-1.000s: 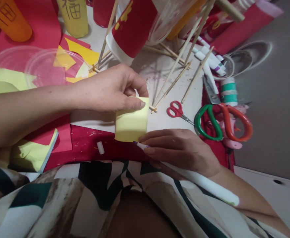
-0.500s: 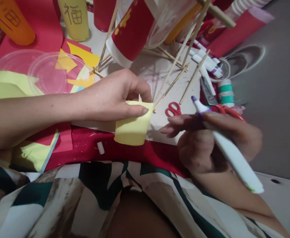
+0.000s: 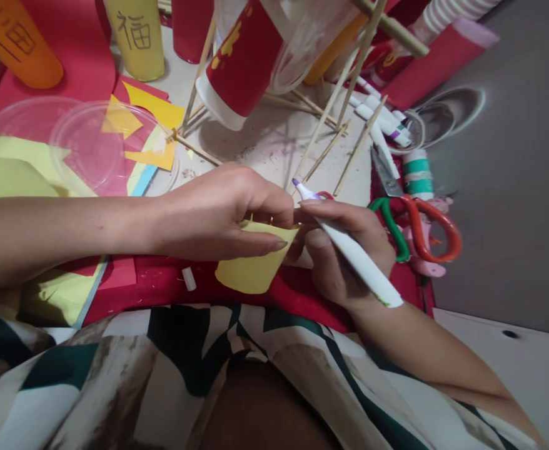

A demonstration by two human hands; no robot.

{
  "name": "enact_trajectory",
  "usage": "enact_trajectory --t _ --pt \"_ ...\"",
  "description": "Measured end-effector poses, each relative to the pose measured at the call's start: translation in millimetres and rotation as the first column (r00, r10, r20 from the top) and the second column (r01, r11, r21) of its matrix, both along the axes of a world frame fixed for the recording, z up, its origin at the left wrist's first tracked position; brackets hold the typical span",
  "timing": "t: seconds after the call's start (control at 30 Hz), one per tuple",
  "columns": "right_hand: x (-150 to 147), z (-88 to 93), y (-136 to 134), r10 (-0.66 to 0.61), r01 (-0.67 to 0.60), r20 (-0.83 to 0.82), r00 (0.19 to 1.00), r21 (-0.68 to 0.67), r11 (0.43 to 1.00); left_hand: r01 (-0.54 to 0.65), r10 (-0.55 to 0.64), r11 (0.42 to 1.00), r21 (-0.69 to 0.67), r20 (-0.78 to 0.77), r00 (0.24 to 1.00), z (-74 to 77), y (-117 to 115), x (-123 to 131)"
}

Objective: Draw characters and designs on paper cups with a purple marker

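My left hand (image 3: pixel 218 212) pinches a small piece of yellow paper (image 3: pixel 251 269), bent slightly and lifted just above the red paper (image 3: pixel 162 281) at the table's near edge. My right hand (image 3: pixel 344 250) grips a white marker (image 3: pixel 349 250) with a purple tip pointing up and to the left; its fingers also touch the yellow paper's right edge. A small white cap (image 3: pixel 189 279) lies on the red paper beside my left hand.
Red and green scissors (image 3: pixel 415 225) and a small red pair lie to the right. Wooden sticks (image 3: pixel 331 112), a tilted red paper cup (image 3: pixel 241 62), yellow cup (image 3: pixel 136 37), orange cup (image 3: pixel 14 40), clear plastic lids (image 3: pixel 87 144), glue sticks and paper scraps crowd the table behind.
My right hand lifted the marker off the yellow paper, swung right, then came back to the paper's right edge. My left hand and the paper shifted slightly nearer, and the paper bent.
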State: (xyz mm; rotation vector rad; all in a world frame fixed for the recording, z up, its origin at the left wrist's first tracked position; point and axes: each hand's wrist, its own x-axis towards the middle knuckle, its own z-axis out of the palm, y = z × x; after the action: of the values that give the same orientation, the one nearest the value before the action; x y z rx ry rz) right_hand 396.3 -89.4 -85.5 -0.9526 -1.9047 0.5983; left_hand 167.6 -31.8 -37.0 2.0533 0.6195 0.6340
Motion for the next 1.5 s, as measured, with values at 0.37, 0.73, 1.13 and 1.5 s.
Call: enact_trajectory --t 0.37,0.73,1.13,1.5 --pt "2 0.4 6 -0.002 -0.006 0.063 0.998 0.123 0.992 0.02 -0.016 0.998 -0.065 0.063 0.998 -1.4 2 -2" --pt "-2 3.9 8 -0.069 0.074 -0.03 0.997 0.247 0.966 -0.004 0.016 0.995 -0.102 0.11 0.994 0.5 2 -5" --pt "-6 7.2 10 -0.101 0.115 -0.071 0.992 0.234 0.965 -0.043 0.048 0.998 -0.037 0.161 0.986 0.2 5 -9" --pt "3 -0.7 11 -0.102 0.119 -0.097 0.99 0.184 0.976 -0.119 0.13 0.99 -0.07 0.18 0.975 -0.8 13 -11"
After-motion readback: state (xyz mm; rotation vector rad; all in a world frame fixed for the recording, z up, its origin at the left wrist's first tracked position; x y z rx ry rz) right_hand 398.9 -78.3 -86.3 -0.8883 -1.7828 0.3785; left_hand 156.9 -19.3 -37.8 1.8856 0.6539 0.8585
